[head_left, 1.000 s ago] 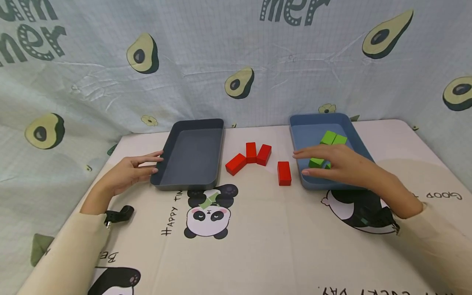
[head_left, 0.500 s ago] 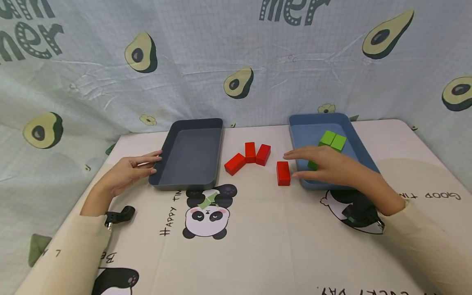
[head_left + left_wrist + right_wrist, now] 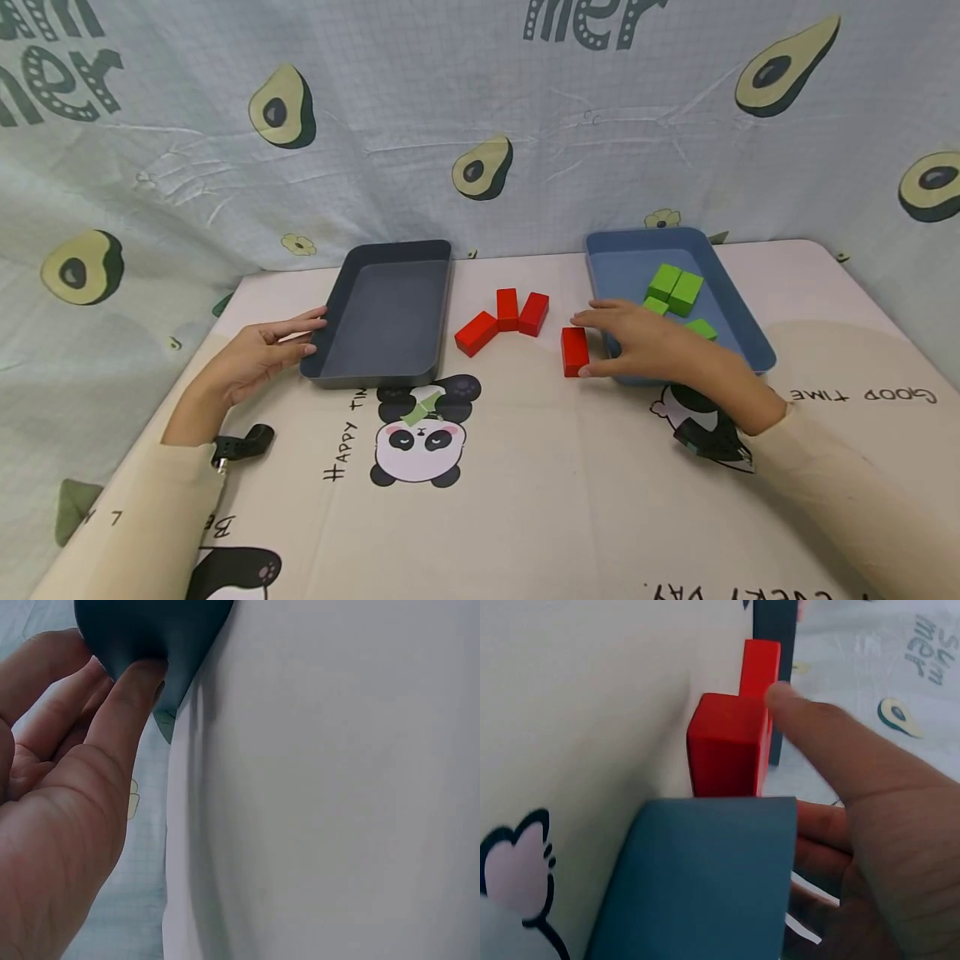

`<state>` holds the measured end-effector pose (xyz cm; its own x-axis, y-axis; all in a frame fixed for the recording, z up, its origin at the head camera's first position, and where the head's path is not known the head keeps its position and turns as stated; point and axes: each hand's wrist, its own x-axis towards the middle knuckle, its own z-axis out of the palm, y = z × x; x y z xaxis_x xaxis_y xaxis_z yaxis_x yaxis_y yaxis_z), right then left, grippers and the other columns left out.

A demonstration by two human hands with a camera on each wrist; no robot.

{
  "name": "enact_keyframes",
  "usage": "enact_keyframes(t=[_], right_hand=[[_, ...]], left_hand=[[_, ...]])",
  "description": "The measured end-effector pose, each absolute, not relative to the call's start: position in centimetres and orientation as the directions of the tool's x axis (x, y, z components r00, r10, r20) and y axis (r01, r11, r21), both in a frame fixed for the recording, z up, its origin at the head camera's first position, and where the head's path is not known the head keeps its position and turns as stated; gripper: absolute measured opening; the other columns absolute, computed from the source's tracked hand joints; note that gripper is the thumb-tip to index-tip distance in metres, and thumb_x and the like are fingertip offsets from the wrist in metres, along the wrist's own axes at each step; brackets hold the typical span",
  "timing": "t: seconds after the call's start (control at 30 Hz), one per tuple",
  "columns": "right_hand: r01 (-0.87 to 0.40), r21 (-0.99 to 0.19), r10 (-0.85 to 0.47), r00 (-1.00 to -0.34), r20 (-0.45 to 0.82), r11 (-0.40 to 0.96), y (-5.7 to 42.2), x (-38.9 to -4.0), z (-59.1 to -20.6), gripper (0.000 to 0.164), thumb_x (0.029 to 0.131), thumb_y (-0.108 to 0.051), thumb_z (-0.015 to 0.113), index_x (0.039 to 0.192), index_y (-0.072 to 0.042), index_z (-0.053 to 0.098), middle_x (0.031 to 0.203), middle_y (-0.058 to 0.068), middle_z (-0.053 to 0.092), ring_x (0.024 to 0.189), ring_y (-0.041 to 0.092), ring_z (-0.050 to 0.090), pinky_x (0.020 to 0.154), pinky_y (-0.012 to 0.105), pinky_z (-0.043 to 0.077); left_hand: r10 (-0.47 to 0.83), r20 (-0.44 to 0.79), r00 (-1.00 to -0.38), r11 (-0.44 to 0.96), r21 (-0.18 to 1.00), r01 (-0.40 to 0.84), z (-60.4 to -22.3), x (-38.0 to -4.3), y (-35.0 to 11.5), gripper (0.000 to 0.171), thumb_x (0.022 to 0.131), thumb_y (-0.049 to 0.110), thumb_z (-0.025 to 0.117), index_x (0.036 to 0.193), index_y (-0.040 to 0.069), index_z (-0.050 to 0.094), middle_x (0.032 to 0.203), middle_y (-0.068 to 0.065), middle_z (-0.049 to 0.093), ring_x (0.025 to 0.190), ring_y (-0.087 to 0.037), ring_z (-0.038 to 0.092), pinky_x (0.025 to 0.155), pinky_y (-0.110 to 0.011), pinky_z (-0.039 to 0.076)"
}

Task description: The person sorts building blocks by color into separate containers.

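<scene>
My right hand [image 3: 648, 343] is at the red block [image 3: 575, 352] just left of the blue tray [image 3: 759, 354]. Its thumb tip is at the block's near end and its other fingertips reach the far end; the hand does not visibly grip it. In the right wrist view the thumb [image 3: 840, 742] lies at the edge of that red block [image 3: 724, 750]. My left hand [image 3: 251, 362] rests its fingertips against the left side of the dark grey tray [image 3: 390, 321]. In the left wrist view its thumb [image 3: 124, 712] touches the tray's corner [image 3: 180, 645].
Three more red blocks [image 3: 476, 334] lie between the trays, near the table's middle. Several green blocks [image 3: 686, 293] are in the blue tray, partly hidden by my right hand. A patterned cloth [image 3: 405, 167] hangs behind the table.
My right hand has moved left from over the blue tray to the nearest red block, uncovering more green blocks. My left hand has stayed at the grey tray.
</scene>
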<state>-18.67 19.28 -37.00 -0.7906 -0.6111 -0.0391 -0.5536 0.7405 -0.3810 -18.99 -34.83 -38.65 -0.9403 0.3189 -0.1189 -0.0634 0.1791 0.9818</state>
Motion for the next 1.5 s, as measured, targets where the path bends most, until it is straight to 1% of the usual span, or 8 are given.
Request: enact_keyframes(t=[0.2, 0.4, 0.7, 0.83, 0.97, 1.1, 1.33, 1.5], right_hand=[[-0.535, -0.338, -0.581, -0.813, -0.045, 0.774, 18.9, -18.8, -37.3, 0.067, 0.086, -0.036, 0.082, 0.143, -0.008, 0.059, 0.148, 0.024, 0.052, 0.145, 0.045, 0.033, 0.104, 0.059, 0.048], [-0.541, -0.359, -0.588, -0.808, -0.028, 0.761, 18.5, -19.2, -37.8, 0.067, 0.084, -0.034, 0.085, 0.140, -0.005, 0.061, 0.140, 0.018, 0.060, 0.145, 0.044, 0.033, 0.105, 0.057, 0.048], [-0.575, -0.379, -0.615, -0.788, 0.017, 0.725, 18.2, -19.6, -38.6, 0.066, 0.080, -0.030, 0.088, 0.135, -0.003, 0.064, 0.141, 0.022, 0.057, 0.137, 0.045, 0.045, 0.113, 0.058, 0.039], [-0.596, -0.393, -0.624, -0.779, 0.068, 0.701, 18.1, -19.3, -38.4, 0.065, 0.077, -0.028, 0.090, 0.133, -0.005, 0.065, 0.133, 0.016, 0.064, 0.128, 0.039, 0.056, 0.106, 0.052, 0.049], [-0.630, -0.417, -0.643, -0.754, 0.130, 0.655, 18.0, -19.1, -38.1, 0.062, 0.078, -0.026, 0.088, 0.133, -0.008, 0.066, 0.129, 0.010, 0.066, 0.114, 0.031, 0.064, 0.091, 0.045, 0.058], [-0.652, -0.475, -0.659, -0.730, 0.181, 0.591, 17.9, -19.1, -38.0, 0.058, 0.078, -0.021, 0.085, 0.132, -0.009, 0.066, 0.127, 0.006, 0.066, 0.110, 0.027, 0.064, 0.090, 0.045, 0.058], [-0.565, -0.708, -0.650, -0.734, 0.197, 0.424, 17.9, -19.1, -38.3, 0.057, 0.076, -0.002, 0.084, 0.128, -0.005, 0.060, 0.125, 0.006, 0.059, 0.116, 0.024, 0.061, 0.096, 0.039, 0.057], [-0.530, -0.766, -0.640, -0.739, 0.207, 0.365, 17.9, -19.2, -38.4, 0.059, 0.079, -0.005, 0.086, 0.131, -0.004, 0.058, 0.130, 0.007, 0.061, 0.122, 0.027, 0.059, 0.100, 0.042, 0.054]], left_hand=[[0.316, -0.126, -0.940, 0.180, 0.981, -0.071, -38.5, -19.1, -34.8, 0.052, 0.096, -0.004, 0.065, 0.146, -0.006, 0.050, 0.165, -0.003, 0.032, 0.126, 0.006, 0.053, 0.093, -0.015, 0.052], [0.313, -0.136, -0.940, 0.159, 0.983, -0.089, -38.4, -19.1, -34.7, 0.051, 0.096, -0.006, 0.065, 0.145, -0.005, 0.051, 0.166, -0.005, 0.029, 0.125, 0.005, 0.054, 0.092, -0.016, 0.053], [0.329, -0.122, -0.936, 0.112, 0.990, -0.090, -38.9, -18.9, -34.8, 0.054, 0.097, -0.008, 0.062, 0.147, -0.009, 0.045, 0.165, -0.002, 0.031, 0.127, 0.003, 0.054, 0.093, -0.015, 0.052], [0.333, -0.121, -0.935, 0.114, 0.990, -0.087, -38.9, -19.0, -34.8, 0.053, 0.097, -0.008, 0.062, 0.147, -0.008, 0.046, 0.165, 0.000, 0.033, 0.127, 0.004, 0.054, 0.093, -0.015, 0.052], [0.325, -0.129, -0.937, 0.113, 0.989, -0.097, -38.8, -19.0, -34.9, 0.051, 0.096, -0.007, 0.063, 0.146, -0.004, 0.051, 0.165, 0.000, 0.032, 0.127, 0.003, 0.054, 0.092, -0.015, 0.053], [0.326, -0.132, -0.936, 0.108, 0.989, -0.102, -38.8, -19.0, -34.9, 0.053, 0.096, -0.008, 0.063, 0.147, -0.007, 0.048, 0.166, -0.002, 0.030, 0.128, 0.001, 0.054, 0.091, -0.015, 0.053], [0.335, -0.123, -0.934, 0.092, 0.991, -0.097, -39.0, -19.0, -35.1, 0.053, 0.097, -0.008, 0.062, 0.147, -0.006, 0.047, 0.166, -0.002, 0.029, 0.126, 0.000, 0.055, 0.089, -0.014, 0.053], [0.328, -0.129, -0.936, 0.089, 0.991, -0.105, -39.0, -19.1, -35.1, 0.050, 0.096, -0.008, 0.063, 0.145, -0.001, 0.055, 0.166, -0.002, 0.029, 0.123, 0.001, 0.057, 0.087, -0.014, 0.054]])
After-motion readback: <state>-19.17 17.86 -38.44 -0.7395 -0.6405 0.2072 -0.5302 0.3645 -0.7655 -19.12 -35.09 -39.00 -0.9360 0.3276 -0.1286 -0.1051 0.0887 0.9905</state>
